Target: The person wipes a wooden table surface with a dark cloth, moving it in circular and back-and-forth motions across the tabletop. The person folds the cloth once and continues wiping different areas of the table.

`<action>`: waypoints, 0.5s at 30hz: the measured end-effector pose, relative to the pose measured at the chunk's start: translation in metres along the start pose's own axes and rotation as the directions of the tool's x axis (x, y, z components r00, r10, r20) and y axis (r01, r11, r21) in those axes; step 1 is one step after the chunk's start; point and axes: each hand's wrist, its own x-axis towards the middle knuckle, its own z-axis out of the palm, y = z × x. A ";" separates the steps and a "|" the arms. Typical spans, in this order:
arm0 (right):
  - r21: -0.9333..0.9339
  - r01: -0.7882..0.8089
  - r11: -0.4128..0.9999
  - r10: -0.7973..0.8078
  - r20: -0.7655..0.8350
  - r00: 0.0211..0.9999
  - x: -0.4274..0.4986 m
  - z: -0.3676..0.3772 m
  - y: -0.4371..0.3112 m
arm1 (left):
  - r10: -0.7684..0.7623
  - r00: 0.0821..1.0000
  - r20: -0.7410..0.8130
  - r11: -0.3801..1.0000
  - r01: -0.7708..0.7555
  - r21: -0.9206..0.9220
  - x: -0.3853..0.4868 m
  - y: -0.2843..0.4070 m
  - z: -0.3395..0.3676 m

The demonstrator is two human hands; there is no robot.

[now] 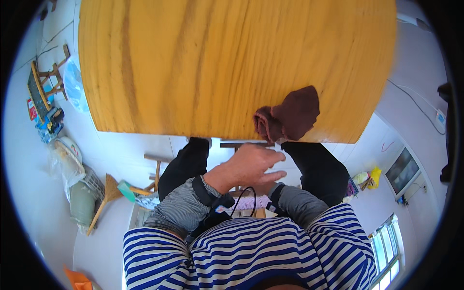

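My left hand (250,166) is in front of my body, between my knees and just short of the table's near edge. Its thumb and index finger are spread, and I see nothing between them. My right hand (266,187) lies partly behind the left one, so its fingers are hidden. A crumpled dark maroon cloth (295,114) rests on the wooden table (217,65), at the near edge right of centre, slightly beyond my left fingertips. Neither hand touches it. Black bands circle both sleeves near the wrists, and a black cable (237,203) loops between them.
A straw broom (111,188), a grey-green sack (84,204) and a plastic crate (93,181) stand on the left. Beyond them is a wooden rack (54,78). A wooden stool (158,170) is beside my left leg. On the right, a cable (413,98) runs to a power socket (440,117).
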 end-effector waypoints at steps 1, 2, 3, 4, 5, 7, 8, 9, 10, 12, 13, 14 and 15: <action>0.021 -0.015 1.000 0.016 -0.018 1.000 0.003 -0.015 0.000 | 0.035 0.998 0.054 0.999 -0.037 0.030 0.004 0.001 -0.002; 0.045 -0.021 0.999 0.022 -0.030 0.999 0.003 -0.031 -0.002 | 0.054 0.992 0.116 0.996 -0.062 0.063 0.007 0.002 -0.004; 0.064 -0.027 0.998 0.030 -0.042 0.999 0.005 -0.047 -0.004 | 0.096 0.986 0.139 0.993 -0.105 0.059 0.012 0.003 -0.004; 0.098 -0.032 0.995 0.037 -0.059 0.998 0.005 -0.066 -0.006 | 0.129 0.977 0.171 0.988 -0.141 0.060 0.016 0.004 -0.005; 0.129 -0.030 0.991 0.040 -0.078 0.996 0.005 -0.085 -0.009 | 0.151 0.964 0.219 0.984 -0.169 0.064 0.018 0.003 -0.007; 0.196 -0.020 0.980 0.042 -0.106 0.993 0.000 -0.124 -0.019 | 0.147 0.946 0.290 0.984 -0.171 0.060 0.021 0.001 -0.012; 0.233 -0.005 0.973 0.032 -0.115 0.993 -0.004 -0.146 -0.026 | 0.164 0.941 0.296 0.979 -0.192 0.069 0.022 0.000 -0.014; 0.263 0.011 0.965 0.023 -0.124 0.992 -0.010 -0.168 -0.035 | 0.181 0.935 0.304 0.973 -0.215 0.081 0.022 -0.001 -0.015; 0.294 0.032 0.955 0.008 -0.133 0.991 -0.018 -0.192 -0.046 | 0.195 0.934 0.298 0.971 -0.226 0.075 0.022 -0.001 -0.017; 0.338 0.082 0.938 -0.038 -0.134 0.990 -0.043 -0.237 -0.070 | 0.226 0.925 0.304 0.949 -0.280 0.146 0.022 0.001 -0.018; 0.352 0.106 0.930 -0.064 -0.130 0.989 -0.059 -0.257 -0.079 | 0.240 0.921 0.306 0.936 -0.303 0.178 0.022 0.003 -0.018; 0.350 0.135 0.927 -0.093 -0.133 0.987 -0.079 -0.275 -0.085 | 0.291 0.912 0.289 0.904 -0.361 0.228 0.020 0.006 -0.018; 0.333 0.159 0.929 -0.119 -0.137 0.983 -0.100 -0.289 -0.090 | 0.352 0.909 0.222 0.874 -0.404 0.269 0.017 0.009 -0.020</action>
